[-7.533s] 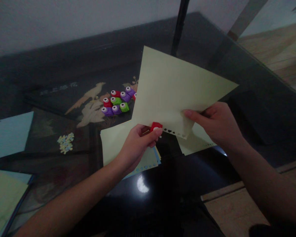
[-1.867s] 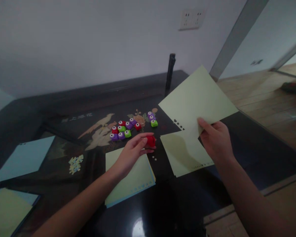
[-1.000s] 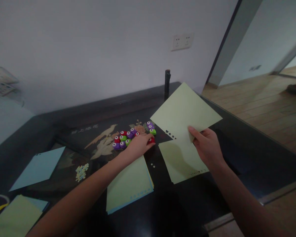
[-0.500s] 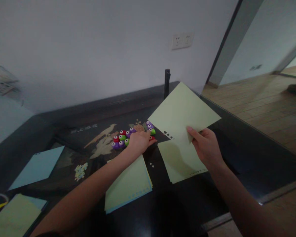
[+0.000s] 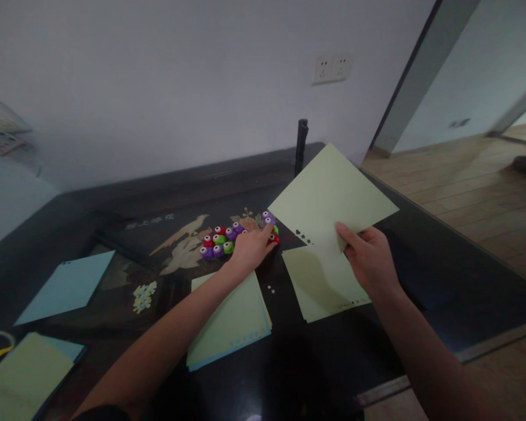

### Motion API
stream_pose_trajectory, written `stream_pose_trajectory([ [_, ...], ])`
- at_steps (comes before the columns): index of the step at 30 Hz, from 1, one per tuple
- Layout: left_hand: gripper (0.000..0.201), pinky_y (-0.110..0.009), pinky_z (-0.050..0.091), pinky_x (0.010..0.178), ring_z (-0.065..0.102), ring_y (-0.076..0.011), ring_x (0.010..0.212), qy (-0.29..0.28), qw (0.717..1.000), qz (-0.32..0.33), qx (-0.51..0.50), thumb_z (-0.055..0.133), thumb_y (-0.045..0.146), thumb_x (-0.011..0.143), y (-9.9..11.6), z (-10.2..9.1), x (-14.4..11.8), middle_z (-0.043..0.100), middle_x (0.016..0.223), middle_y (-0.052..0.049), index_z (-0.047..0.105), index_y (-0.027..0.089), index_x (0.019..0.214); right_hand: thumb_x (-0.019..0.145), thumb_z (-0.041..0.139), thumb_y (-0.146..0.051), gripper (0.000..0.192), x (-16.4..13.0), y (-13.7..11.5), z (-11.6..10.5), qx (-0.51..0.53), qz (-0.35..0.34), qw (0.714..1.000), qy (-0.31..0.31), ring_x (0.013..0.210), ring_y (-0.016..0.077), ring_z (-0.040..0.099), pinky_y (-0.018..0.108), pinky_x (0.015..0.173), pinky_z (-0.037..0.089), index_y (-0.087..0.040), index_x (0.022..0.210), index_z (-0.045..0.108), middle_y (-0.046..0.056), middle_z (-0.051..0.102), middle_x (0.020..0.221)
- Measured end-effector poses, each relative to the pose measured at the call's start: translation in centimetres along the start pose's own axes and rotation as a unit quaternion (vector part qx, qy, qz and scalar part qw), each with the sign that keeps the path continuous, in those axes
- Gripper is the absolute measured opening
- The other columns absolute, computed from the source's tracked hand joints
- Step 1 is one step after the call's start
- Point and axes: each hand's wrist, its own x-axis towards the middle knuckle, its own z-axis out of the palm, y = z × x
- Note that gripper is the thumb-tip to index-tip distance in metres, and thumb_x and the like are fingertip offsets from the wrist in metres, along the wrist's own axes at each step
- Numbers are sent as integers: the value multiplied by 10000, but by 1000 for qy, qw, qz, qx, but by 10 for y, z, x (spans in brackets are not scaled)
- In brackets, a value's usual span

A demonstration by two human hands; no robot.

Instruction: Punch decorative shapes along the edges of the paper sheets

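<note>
My right hand pinches a pale green sheet of paper by its lower edge, thumb on top. The sheet is tilted up, with a short row of small punched shapes along its left corner edge. My left hand is at the right end of a cluster of small paper punches, coloured red, green and purple with white buttons. Its index finger and thumb close around a red paper punch; the hand hides part of the cluster.
Under the raised sheet lies another green sheet. A paper stack sits below my left forearm. Further left are a blue sheet, a pile of punched cut-outs and more paper. A dark post stands at the back.
My left hand's fingers have shifted slightly at the right end of the cluster, and the red punch shows between finger and thumb. The view has moved a little; the right hand still holds the sheet.
</note>
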Motion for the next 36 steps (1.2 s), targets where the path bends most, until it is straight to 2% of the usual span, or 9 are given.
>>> stream_pose_trajectory([
  [8, 295, -335, 469, 706, 663, -281, 859, 34, 996, -5, -77, 585, 375, 880, 5, -4, 2, 695, 923, -119, 574, 161, 1082, 677, 766, -282, 108, 0, 2, -1, 16, 14, 1000, -5, 556, 149, 629, 267, 496, 494, -205, 748, 740, 17, 720, 648],
  [10, 256, -312, 474, 684, 659, -240, 812, 38, 992, 4, -116, 572, 383, 888, 10, -11, -7, 693, 883, -90, 578, 168, 1026, 660, 785, -305, 132, 0, 5, 1, 42, 22, 999, -16, 566, 156, 644, 288, 540, 522, -206, 733, 738, 18, 726, 664],
  [12, 203, -260, 477, 637, 648, -176, 746, 29, 975, 20, -218, 547, 359, 900, 16, -18, -22, 692, 859, -52, 564, 182, 997, 644, 801, -334, 159, -2, 7, 3, 61, 32, 997, -28, 602, 175, 669, 312, 586, 546, -210, 716, 732, 21, 734, 683],
  [14, 173, -238, 480, 611, 646, -159, 776, 17, 893, 27, -449, 574, 299, 868, 22, -25, -39, 694, 953, -66, 549, 177, 988, 632, 809, -351, 179, -4, 10, 5, 65, 44, 996, -37, 647, 194, 690, 327, 618, 560, -214, 716, 730, 26, 744, 708],
  [16, 167, -240, 487, 624, 643, -160, 810, 16, 815, 12, -580, 601, 277, 838, 25, -30, -54, 688, 986, -70, 557, 178, 965, 623, 814, -349, 194, -7, 13, 9, 64, 56, 995, -46, 684, 209, 702, 340, 643, 569, -216, 741, 735, 30, 753, 733],
  [18, 142, -249, 496, 667, 635, -157, 823, 33, 792, -8, -610, 627, 256, 814, 26, -34, -66, 688, 960, -54, 590, 181, 929, 631, 812, -345, 203, -11, 15, 12, 66, 69, 993, -62, 713, 220, 710, 357, 672, 576, -215, 769, 737, 36, 761, 762],
  [25, 62, -249, 498, 620, 619, -143, 718, 96, 798, -52, -593, 647, 232, 761, 19, -36, -76, 669, 800, -13, 633, 188, 803, 639, 816, -308, 211, -22, 22, 21, 76, 142, 982, -103, 720, 238, 716, 381, 674, 589, -199, 803, 739, 52, 772, 803],
  [31, 9, -235, 494, 613, 604, -120, 669, 116, 812, -25, -571, 648, 204, 787, 17, -41, -79, 668, 753, 7, 646, 195, 785, 632, 820, -321, 203, -24, 22, 22, 66, 180, 974, -118, 662, 225, 708, 373, 635, 584, -207, 785, 748, 55, 769, 799],
  [36, 11, -228, 497, 619, 607, -116, 678, 129, 814, -11, -566, 647, 189, 802, 17, -46, -83, 669, 763, 11, 646, 200, 803, 619, 805, -468, 284, -23, 25, 20, -24, 168, 973, -158, 512, 178, 644, 326, 524, 534, -211, 714, 734, 33, 731, 654],
])
